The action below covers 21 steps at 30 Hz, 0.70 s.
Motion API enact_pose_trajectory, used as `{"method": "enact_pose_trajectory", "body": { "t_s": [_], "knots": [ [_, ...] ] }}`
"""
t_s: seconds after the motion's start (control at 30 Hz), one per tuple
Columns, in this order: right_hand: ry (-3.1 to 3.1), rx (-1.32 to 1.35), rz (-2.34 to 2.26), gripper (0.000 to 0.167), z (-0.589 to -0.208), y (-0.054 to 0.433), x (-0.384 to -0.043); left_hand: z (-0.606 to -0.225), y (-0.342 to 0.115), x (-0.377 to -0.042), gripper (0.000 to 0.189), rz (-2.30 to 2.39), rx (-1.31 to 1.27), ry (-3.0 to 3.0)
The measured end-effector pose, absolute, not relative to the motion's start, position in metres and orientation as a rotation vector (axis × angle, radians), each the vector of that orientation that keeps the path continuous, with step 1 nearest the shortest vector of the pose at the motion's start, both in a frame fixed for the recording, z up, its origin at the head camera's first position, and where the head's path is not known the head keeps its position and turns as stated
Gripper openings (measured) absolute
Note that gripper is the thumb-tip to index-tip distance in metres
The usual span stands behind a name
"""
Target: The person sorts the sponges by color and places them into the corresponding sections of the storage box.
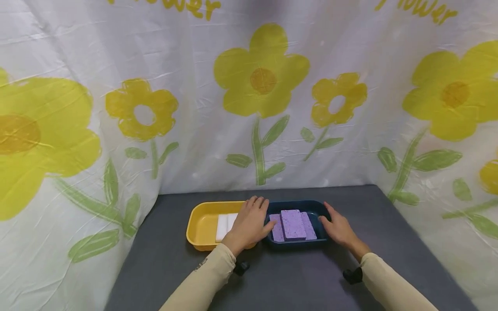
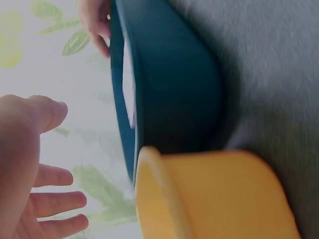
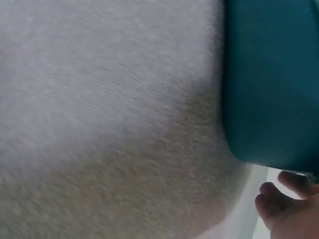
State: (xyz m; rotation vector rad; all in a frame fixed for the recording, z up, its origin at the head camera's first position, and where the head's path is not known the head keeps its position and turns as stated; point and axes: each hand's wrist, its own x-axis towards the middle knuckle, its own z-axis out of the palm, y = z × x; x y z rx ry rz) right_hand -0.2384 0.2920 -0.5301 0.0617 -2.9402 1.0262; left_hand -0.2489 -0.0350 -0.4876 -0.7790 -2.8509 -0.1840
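Note:
Side by side stand a yellow tray (image 1: pixel 199 231) and a dark blue tray (image 1: pixel 295 243). White blocks (image 1: pixel 222 226) lie in the yellow one, partly behind my left hand (image 1: pixel 250 221). Purple speckled sponges (image 1: pixel 293 224) fill the middle of the blue one, one stacked on top of others. My left hand hovers above the adjoining rims, its fingers (image 2: pixel 60 204) spread and holding nothing. At the blue tray's right end is my right hand (image 1: pixel 339 226), thumb and fingers apart at the rim; whether they touch it, I cannot tell.
Both trays rest on a dark grey tabletop (image 1: pixel 288 280). Behind and at the sides hangs a white curtain (image 1: pixel 198 151) with yellow flowers. Black wrist devices (image 1: pixel 352 275) sit under both forearms, close to the tabletop.

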Motion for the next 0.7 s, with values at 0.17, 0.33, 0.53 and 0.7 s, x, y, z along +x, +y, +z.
{"method": "enact_pose_trajectory", "body": {
  "t_s": [0.17, 0.33, 0.53, 0.7],
  "knots": [
    [-2.88, 0.158, 0.927, 0.066, -0.523, 0.301, -0.24, -0.481, -0.061, -0.249, 0.073, -0.271, -0.71, -2.865],
    [-2.823, 0.303, 0.718, 0.063, -0.515, 0.313, -0.243, -0.472, -0.092, -0.25, 0.073, -0.345, -0.63, -2.844],
    [-2.788, 0.368, 0.448, 0.064, -0.503, 0.333, -0.244, -0.467, -0.136, -0.25, 0.077, -0.418, -0.519, -2.795],
    [-2.762, 0.341, 0.368, 0.069, -0.502, 0.346, -0.241, -0.468, -0.18, -0.251, 0.079, -0.463, -0.395, -2.81]
  ]
}}
